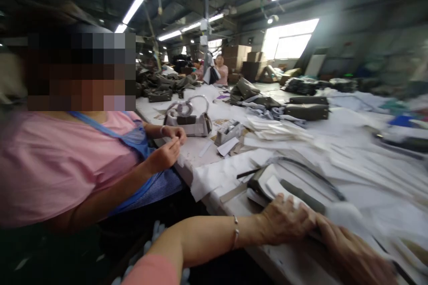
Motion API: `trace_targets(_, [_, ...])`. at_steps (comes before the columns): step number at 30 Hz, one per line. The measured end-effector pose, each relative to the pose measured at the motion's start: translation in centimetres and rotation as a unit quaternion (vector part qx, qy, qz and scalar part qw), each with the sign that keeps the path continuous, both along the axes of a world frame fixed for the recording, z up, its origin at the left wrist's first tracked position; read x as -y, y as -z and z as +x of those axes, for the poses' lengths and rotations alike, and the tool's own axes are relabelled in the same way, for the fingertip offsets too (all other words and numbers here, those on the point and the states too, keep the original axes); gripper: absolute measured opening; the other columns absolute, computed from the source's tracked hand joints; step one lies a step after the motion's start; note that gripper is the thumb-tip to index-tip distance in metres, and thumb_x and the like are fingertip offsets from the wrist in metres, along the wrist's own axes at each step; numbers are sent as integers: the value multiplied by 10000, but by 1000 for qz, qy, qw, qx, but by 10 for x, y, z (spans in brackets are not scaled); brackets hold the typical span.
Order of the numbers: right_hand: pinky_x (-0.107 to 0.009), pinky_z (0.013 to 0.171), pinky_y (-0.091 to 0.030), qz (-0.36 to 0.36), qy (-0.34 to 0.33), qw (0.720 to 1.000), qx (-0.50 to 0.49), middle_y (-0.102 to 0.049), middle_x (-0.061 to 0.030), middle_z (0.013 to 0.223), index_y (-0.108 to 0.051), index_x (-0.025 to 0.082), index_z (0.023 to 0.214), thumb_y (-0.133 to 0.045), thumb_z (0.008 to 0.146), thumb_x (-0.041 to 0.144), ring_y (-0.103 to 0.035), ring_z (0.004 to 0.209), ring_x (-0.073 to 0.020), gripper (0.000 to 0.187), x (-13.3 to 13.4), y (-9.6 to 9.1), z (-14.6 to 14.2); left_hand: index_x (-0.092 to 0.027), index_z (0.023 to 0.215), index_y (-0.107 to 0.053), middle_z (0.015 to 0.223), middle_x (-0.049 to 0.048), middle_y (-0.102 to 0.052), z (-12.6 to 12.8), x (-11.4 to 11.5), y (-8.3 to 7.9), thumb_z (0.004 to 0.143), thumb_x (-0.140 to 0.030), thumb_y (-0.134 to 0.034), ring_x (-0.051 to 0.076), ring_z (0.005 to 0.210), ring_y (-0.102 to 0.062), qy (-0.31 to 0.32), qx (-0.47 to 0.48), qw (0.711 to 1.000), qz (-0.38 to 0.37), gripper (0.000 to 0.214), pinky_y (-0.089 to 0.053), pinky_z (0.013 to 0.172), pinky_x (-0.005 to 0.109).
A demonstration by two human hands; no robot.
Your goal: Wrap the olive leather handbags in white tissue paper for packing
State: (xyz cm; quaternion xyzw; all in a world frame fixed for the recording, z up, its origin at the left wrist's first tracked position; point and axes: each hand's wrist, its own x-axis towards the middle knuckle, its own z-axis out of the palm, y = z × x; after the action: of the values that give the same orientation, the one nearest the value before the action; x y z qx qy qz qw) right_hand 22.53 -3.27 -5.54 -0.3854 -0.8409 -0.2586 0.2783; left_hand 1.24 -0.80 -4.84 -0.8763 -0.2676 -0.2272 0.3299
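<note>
A dark grey-green handbag (302, 196) with a long dark strap (310, 171) lies at the near edge of the table. White sheet wrapping (276, 187) covers part of its front. My left hand (289, 219) is closed on the bag's near side, fingertips bent over the white wrapping. Right beside it, my right hand (356, 247) grips the bag's near right part; it is blurred and its fingertips are partly hidden. Both hands hide the lower part of the bag.
A co-worker in a pink top (56, 160) and blue apron sits close on my left, hands together. Another wrapped handbag (189, 122) stands before them. Stacked white sheets (277, 131), a small open box (229, 132) and more dark bags (306, 109) cover the table (197, 158).
</note>
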Motion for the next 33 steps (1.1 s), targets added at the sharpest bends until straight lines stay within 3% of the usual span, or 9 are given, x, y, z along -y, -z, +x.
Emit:
trace_targets(4, [-358, 752, -540, -68, 83, 990, 89, -697, -124, 1033, -583, 160, 1135, -454, 861, 45, -670, 842, -245, 323, 26, -20, -24, -130, 1286, -533, 1240, 153, -620, 0, 0, 17, 1009, -216, -415, 256, 1101, -625, 14, 25, 998, -62, 313, -514, 887, 400])
trace_targets(9, [-386, 842, -524, -198, 167, 962, 84, -695, -114, 1065, -598, 161, 1122, -602, 892, 165, -665, 937, -264, 230, 28, -37, -38, -134, 1267, -553, 1254, 128, -631, -5, -9, 30, 999, -177, -435, 258, 1148, -614, 57, 46, 996, -59, 296, -504, 946, 414])
trace_targets(12, [-358, 873, -514, -292, 157, 943, 25, -700, -123, 1148, -603, 165, 1186, -573, 953, 385, -665, 1038, -258, 322, 13, -55, -33, -153, 1237, -584, 1255, 110, -636, -6, -9, 33, 999, -176, -431, 258, 1146, -617, 68, 61, 995, -48, 284, -509, 949, 410])
trace_targets(14, [-365, 959, -471, -314, 172, 934, 7, -660, -150, 1258, -580, 146, 1263, -489, 996, 410, -618, 1162, -259, 387, -6, -66, -24, -164, 1226, -596, 1259, 102, -637, -6, -8, 33, 995, -165, -432, 259, 1154, -615, 63, 63, 995, -43, 283, -511, 951, 409])
trace_targets(19, [-421, 973, -442, -418, 204, 883, 58, -743, -101, 1061, -689, 183, 1011, -380, 1037, 328, -678, 1031, -250, 342, -49, -66, 5, -160, 1262, -591, 1279, 101, -632, -4, -6, 34, 995, -162, -431, 267, 1188, -598, 49, 71, 995, -46, 312, -501, 978, 409])
trace_targets(23, [-400, 936, -466, -436, 180, 880, 60, -744, -56, 1096, -693, 221, 1048, -331, 1048, 319, -686, 1019, -238, 375, -66, -59, 21, -207, 1337, -552, 1275, 86, -640, -4, -4, 37, 987, -157, -447, 271, 1193, -598, 53, 96, 993, -46, 369, -490, 991, 424])
trace_targets(27, [-348, 923, -491, -449, 181, 874, 46, -701, -70, 1222, -677, 218, 1167, -344, 1046, 364, -669, 1087, -223, 383, -75, -65, 24, -239, 1343, -549, 1277, 93, -640, -3, -5, 39, 978, -155, -461, 270, 1192, -602, 54, 108, 992, -48, 385, -483, 999, 433])
trace_targets(29, [-403, 1010, -451, -433, 186, 881, 32, -652, -91, 1306, -641, 207, 1241, -374, 1037, 378, -630, 1165, -243, 377, -67, -73, 18, -238, 1321, -567, 1276, 94, -641, -3, -5, 39, 976, -160, -468, 273, 1193, -602, 56, 112, 991, -54, 368, -482, 1000, 437])
trace_targets(33, [-488, 1150, -309, -333, 127, 934, 33, -668, -120, 1269, -570, 163, 1321, -550, 963, 442, -588, 1215, -260, 454, -17, -75, -10, -241, 1316, -574, 1290, 92, -638, -2, -5, 38, 978, -186, -486, 285, 1207, -592, 62, 120, 988, -71, 354, -493, 989, 442])
